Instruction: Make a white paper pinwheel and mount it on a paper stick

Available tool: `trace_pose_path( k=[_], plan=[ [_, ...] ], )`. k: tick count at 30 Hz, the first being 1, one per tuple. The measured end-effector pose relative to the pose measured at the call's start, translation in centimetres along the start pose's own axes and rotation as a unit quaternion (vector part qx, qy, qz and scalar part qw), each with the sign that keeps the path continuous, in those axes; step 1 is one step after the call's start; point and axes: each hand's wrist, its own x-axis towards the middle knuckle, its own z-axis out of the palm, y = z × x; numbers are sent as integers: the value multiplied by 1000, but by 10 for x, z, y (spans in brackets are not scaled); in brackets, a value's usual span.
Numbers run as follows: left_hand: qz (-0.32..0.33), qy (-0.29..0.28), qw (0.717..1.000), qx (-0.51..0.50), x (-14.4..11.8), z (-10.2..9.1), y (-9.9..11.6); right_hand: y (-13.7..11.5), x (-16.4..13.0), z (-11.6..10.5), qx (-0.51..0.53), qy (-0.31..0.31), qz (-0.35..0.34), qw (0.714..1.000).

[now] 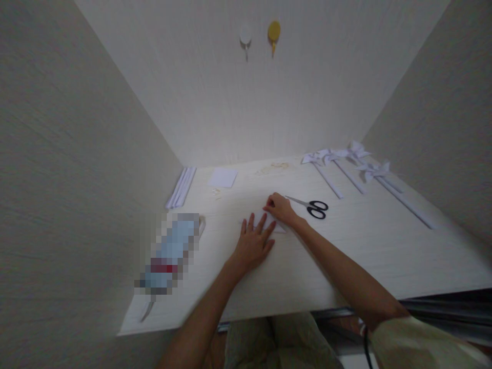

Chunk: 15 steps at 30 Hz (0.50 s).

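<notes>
A white piece of paper (280,227), seemingly folded, lies on the table in front of me, mostly covered by my hands. My left hand (252,247) is spread flat over it, fingers apart, pressing it down. Just above, my right hand (279,207) is closed, its fingers curled together at the paper's far side; what is between the fingertips is hidden. Black-handled scissors (317,207) rest right of my right hand, blades pointing towards it.
Several paper pinwheels on sticks (374,171) lie at the right. Rolled paper sticks (181,187), a square white sheet (223,178) and small pale bits (216,192) are at the back left. A pixelated object (171,253) lies near the left edge. Walls enclose the white table (307,277).
</notes>
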Motion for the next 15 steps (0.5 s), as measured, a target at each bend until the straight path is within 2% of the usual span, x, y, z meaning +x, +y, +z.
trace_pose_path(
  k=[4, 8, 15],
  plan=[
    [-2, 5, 1000, 6, -1, 1, -1, 2, 1, -1, 5, 32, 27, 999],
    [-11, 9, 1000, 9, 3, 4, 2, 0, -3, -5, 25, 52, 23, 998],
    [-65, 43, 997, 6, 27, 11, 19, -14, -44, -23, 90, 67, -30, 993]
  ],
)
